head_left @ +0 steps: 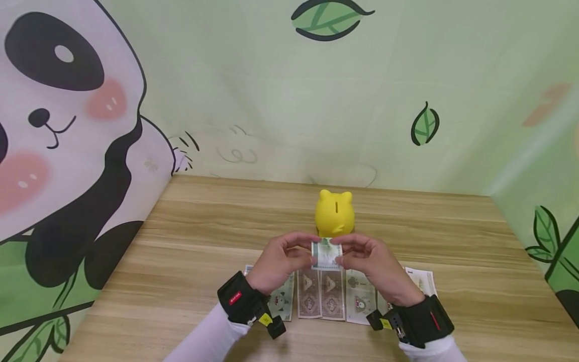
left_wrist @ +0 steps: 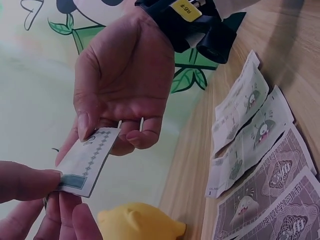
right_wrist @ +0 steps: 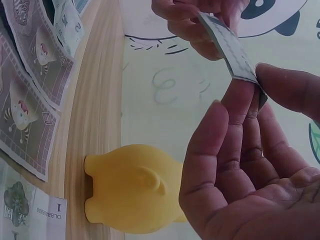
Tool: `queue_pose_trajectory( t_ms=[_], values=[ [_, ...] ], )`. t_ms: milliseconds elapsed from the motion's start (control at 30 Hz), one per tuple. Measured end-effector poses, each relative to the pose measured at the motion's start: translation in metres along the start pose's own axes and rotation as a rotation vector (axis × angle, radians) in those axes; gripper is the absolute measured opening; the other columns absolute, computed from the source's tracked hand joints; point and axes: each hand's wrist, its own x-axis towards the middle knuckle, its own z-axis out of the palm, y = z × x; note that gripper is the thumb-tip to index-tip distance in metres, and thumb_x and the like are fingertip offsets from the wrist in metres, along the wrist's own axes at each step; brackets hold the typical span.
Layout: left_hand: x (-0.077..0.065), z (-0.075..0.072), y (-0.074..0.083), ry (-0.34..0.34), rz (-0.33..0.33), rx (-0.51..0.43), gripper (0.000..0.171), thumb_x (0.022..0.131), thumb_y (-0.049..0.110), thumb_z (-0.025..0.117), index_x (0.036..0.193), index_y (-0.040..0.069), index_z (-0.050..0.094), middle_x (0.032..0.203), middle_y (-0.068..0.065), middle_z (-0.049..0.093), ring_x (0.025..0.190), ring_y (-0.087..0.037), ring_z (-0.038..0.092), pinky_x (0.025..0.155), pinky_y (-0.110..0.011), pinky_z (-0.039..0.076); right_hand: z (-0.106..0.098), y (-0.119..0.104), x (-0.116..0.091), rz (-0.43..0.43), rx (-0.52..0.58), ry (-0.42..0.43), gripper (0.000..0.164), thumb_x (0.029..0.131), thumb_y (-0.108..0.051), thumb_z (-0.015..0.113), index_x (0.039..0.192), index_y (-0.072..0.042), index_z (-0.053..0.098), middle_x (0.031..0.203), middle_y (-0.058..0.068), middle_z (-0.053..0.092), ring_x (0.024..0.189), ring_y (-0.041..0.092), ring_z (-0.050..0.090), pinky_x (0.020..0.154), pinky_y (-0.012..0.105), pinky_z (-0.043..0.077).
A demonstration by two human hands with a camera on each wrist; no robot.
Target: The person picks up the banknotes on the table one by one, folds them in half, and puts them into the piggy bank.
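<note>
My left hand (head_left: 281, 262) and my right hand (head_left: 376, 265) hold a small white-and-green play banknote (head_left: 326, 257) between them, raised above the table. Each thumb lies on the near face, with fingers behind it. In the right wrist view the banknote (right_wrist: 232, 50) looks folded, with layered edges. The left wrist view shows a patterned border and a teal block on the banknote (left_wrist: 85, 160). Just beyond the hands, a yellow piggy bank (head_left: 334, 213) stands with a slot in its top.
Below the hands, brown play notes (head_left: 333, 299) lie side by side with grey-green ones (head_left: 360, 301) on the wooden table (head_left: 217, 216). More notes (head_left: 420, 279) at the row's ends are partly hidden by my wrists. A panda-printed backdrop (head_left: 253, 90) encloses the table.
</note>
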Motion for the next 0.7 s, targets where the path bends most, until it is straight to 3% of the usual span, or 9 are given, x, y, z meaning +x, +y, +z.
queue_pose_trajectory(
  t_ms=[267, 500, 700],
  values=[
    [-0.0006, -0.0002, -0.0005, 0.022, 0.002, 0.051, 0.041, 0.093, -0.001, 0.071, 0.132, 0.008, 0.068, 0.115, -0.011, 0.065, 0.096, -0.016, 0.071, 0.08, -0.028, 0.058, 0.0007, 0.0008, 0.0005, -0.015, 0.01, 0.005, 0.044, 0.094, -0.004, 0.071, 0.135, 0.005, 0.061, 0.107, 0.007, 0.067, 0.095, 0.013, 0.071, 0.086, 0.026, 0.058],
    [-0.0007, -0.0008, -0.0003, 0.022, 0.011, 0.067, 0.041, 0.093, 0.0, 0.071, 0.132, 0.01, 0.068, 0.121, -0.013, 0.064, 0.094, -0.016, 0.072, 0.081, -0.03, 0.058, 0.0017, 0.0036, 0.0025, -0.013, -0.006, 0.017, 0.044, 0.091, -0.005, 0.075, 0.133, 0.003, 0.063, 0.106, 0.004, 0.068, 0.092, 0.013, 0.07, 0.085, 0.028, 0.059],
    [-0.0007, -0.0003, -0.0011, 0.038, 0.0, 0.098, 0.038, 0.093, 0.001, 0.072, 0.129, 0.012, 0.071, 0.116, -0.012, 0.064, 0.092, -0.017, 0.073, 0.078, -0.029, 0.058, 0.0025, 0.0044, 0.0037, -0.011, -0.028, 0.026, 0.044, 0.09, -0.007, 0.078, 0.131, 0.0, 0.065, 0.105, 0.002, 0.069, 0.09, 0.014, 0.07, 0.085, 0.028, 0.059]
  ],
)
